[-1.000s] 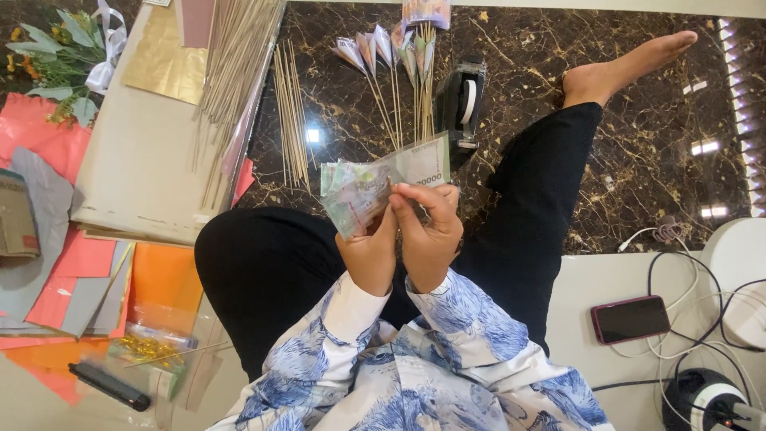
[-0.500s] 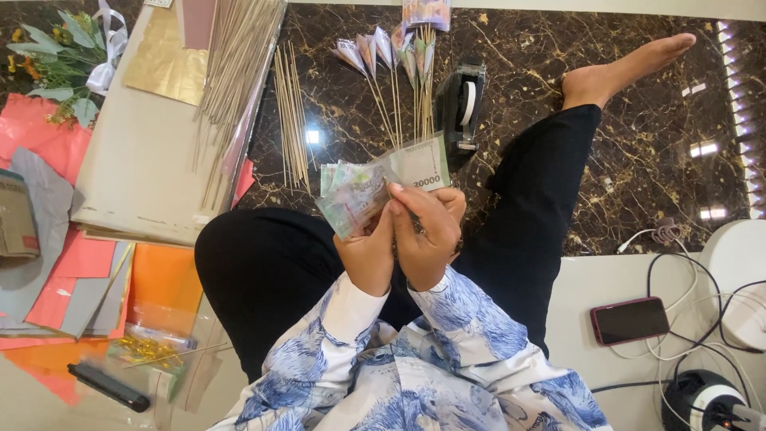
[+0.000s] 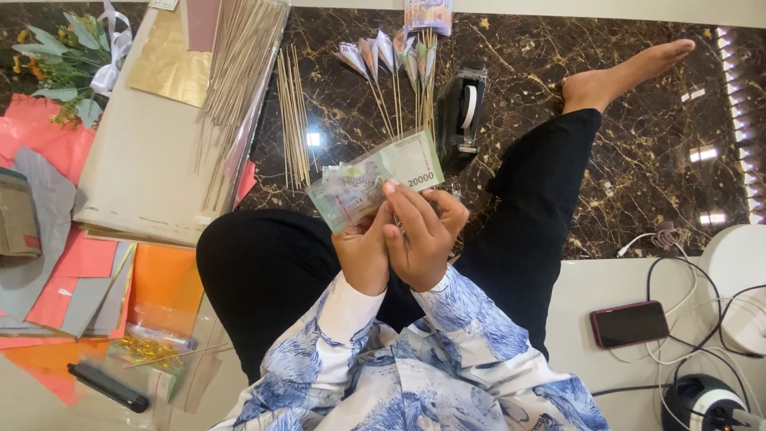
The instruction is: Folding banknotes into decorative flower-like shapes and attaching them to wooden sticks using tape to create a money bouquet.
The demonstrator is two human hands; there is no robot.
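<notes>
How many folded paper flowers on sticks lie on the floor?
About 5, clustered as paper flowers left of the tape dispenser; overlapping ones may hide more.

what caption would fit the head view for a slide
Seated on a marble floor, both hands, left hand and right hand, hold green banknotes above wooden skewers and a tape dispenser.
</notes>
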